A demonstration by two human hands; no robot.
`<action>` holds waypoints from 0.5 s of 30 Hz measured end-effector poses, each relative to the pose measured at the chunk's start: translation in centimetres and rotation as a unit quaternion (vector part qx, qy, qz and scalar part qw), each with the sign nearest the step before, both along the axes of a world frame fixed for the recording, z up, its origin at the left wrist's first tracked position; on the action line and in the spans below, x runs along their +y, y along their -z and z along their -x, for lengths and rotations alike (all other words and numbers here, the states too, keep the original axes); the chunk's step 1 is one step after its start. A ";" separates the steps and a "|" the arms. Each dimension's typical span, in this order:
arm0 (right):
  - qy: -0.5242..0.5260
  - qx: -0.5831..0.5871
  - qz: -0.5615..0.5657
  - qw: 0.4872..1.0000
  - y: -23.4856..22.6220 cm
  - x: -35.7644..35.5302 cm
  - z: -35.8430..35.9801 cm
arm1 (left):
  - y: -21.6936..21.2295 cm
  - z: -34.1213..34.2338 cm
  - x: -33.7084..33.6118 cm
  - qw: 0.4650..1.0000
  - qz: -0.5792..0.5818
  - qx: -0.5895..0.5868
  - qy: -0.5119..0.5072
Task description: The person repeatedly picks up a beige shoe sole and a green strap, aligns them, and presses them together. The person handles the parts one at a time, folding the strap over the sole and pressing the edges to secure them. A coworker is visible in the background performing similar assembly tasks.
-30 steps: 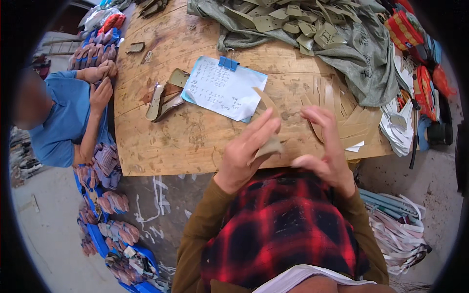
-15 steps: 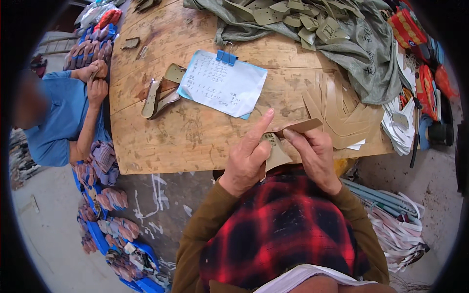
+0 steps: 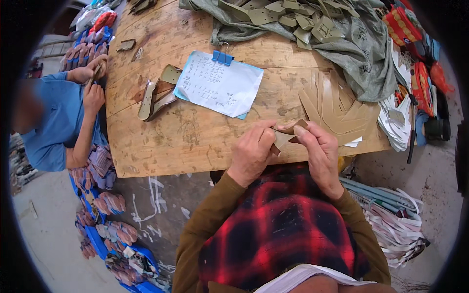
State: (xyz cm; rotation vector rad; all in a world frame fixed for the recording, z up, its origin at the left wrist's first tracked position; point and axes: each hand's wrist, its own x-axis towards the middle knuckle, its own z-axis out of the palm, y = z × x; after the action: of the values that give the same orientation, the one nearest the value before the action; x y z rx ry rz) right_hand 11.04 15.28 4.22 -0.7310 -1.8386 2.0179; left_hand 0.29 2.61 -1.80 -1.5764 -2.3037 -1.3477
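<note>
Between my two hands, just above the table's near edge, is a bent, tan strap-like piece of leather-like sheet [image 3: 283, 139]. My left hand [image 3: 250, 152] is closed, pinching the strap piece's left end between thumb and fingers. My right hand [image 3: 321, 155] grips the other end, its thumb lying along the brown side. Part of the piece is hidden by my fingers. Flat tan strips [image 3: 332, 105] lie fanned in a stack on the table beyond my right hand. A looped pair of olive straps [image 3: 154, 97] rests left of a handwritten sheet [image 3: 220, 85].
A blue binder clip [image 3: 223, 57] holds the sheet. A grey-green sack [image 3: 369, 61] with olive cut pieces [image 3: 308, 22] covers the wooden table's [image 3: 161, 146] far right. At left a co-worker in a blue shirt [image 3: 61, 117] handles a small piece. White strips [image 3: 391, 234] and blue-grey tubes [image 3: 373, 198] lie lower right.
My left index finger, pointing outward before, has curled in to pinch the piece. The piece is folded more between my hands. The co-worker's hands have moved slightly.
</note>
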 end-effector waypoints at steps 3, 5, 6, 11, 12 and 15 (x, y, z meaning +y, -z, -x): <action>0.015 0.040 0.078 0.996 -2.0 0.8 -0.9 | 0.0 0.1 -0.2 0.999 0.051 -0.006 -0.016; 0.038 0.070 0.103 0.991 -3.8 1.1 -1.3 | 1.0 0.4 -0.9 0.991 0.118 -0.051 -0.034; 0.068 0.070 0.061 0.993 -3.5 1.4 -0.9 | 0.5 0.2 -1.0 0.980 0.141 -0.131 -0.047; -0.111 0.018 0.086 0.990 2.0 3.8 1.1 | -2.8 0.1 -0.8 0.945 0.042 -0.321 0.039; -0.192 0.017 0.175 0.965 2.7 3.5 1.2 | -3.3 0.2 -1.0 0.930 0.058 -0.358 0.061; -0.162 -0.004 0.146 0.976 3.3 2.9 1.4 | -3.9 0.4 -1.5 0.896 0.097 -0.420 0.108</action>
State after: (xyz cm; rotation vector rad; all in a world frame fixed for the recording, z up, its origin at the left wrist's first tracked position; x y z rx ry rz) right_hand 9.69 18.15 0.91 -0.5364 -1.7797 2.5335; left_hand -0.07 1.08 2.09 -1.5221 -2.8306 -2.2820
